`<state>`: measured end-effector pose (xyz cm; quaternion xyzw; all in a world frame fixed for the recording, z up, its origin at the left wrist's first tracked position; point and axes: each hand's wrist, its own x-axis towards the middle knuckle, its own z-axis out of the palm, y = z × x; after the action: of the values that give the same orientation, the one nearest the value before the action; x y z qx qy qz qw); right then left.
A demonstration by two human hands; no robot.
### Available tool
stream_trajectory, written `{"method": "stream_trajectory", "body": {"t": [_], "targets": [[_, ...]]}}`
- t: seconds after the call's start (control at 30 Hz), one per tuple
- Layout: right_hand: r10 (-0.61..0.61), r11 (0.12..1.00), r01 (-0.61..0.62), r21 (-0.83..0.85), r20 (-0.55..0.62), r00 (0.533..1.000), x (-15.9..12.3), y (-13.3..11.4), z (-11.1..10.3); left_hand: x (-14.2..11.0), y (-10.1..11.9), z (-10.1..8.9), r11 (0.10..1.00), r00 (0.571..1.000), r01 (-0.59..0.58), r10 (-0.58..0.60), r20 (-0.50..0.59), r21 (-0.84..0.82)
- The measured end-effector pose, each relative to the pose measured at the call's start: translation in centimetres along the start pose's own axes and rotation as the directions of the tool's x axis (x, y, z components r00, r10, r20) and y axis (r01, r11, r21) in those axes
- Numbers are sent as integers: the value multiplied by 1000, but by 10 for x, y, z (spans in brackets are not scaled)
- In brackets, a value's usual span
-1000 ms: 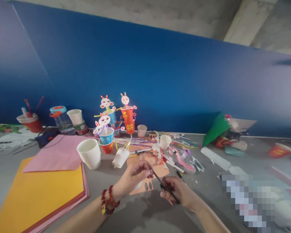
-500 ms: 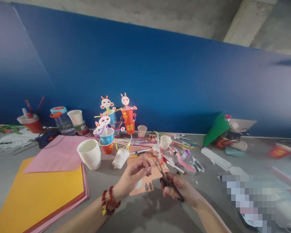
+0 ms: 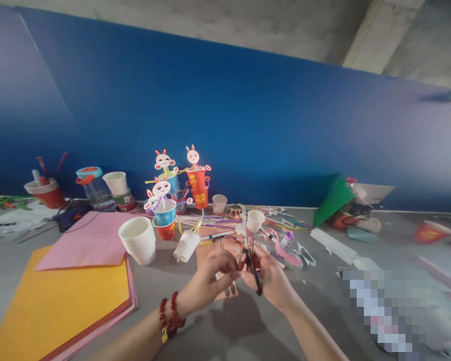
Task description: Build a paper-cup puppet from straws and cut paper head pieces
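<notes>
My right hand (image 3: 271,277) grips black-handled scissors (image 3: 252,264), blades pointing up and away. My left hand (image 3: 214,275), with a red bead bracelet (image 3: 169,316) on its wrist, is pinched closed right beside the blades on something too small to make out. Both hands hover together over an orange paper sheet (image 3: 205,250) with small cut shapes on the grey table (image 3: 225,331).
A white cup stack (image 3: 138,239) and a tipped white cup (image 3: 186,244) stand left of my hands. Bunny-decorated cups (image 3: 164,213) (image 3: 197,183) line the blue wall. Yellow (image 3: 60,296) and pink (image 3: 88,238) paper lie at left. Straws, pens and scraps (image 3: 281,240) litter the right.
My right hand swung the scissors from lying low and rightward up to upright and moved left, meeting my left hand. My left hand stayed pinched and shifted slightly forward.
</notes>
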<state>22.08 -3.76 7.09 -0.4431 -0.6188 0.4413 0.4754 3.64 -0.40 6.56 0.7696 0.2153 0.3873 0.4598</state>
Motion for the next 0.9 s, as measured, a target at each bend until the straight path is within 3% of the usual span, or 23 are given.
{"method": "stream_trajectory", "body": {"t": [0.2,0.6,0.9], "targets": [[20,1000,-20,-18,1,1000,-2,-7,5,-1,0,2,999,1000,6,-7,19,48],[146,964,-102,244,-171,974,-3,4,16,-5,14,1,989,999,44,-40,-30,144],[49,993,-26,119,-193,980,-4,11,19,-3,6,4,984,989,94,-74,-128,154]]}}
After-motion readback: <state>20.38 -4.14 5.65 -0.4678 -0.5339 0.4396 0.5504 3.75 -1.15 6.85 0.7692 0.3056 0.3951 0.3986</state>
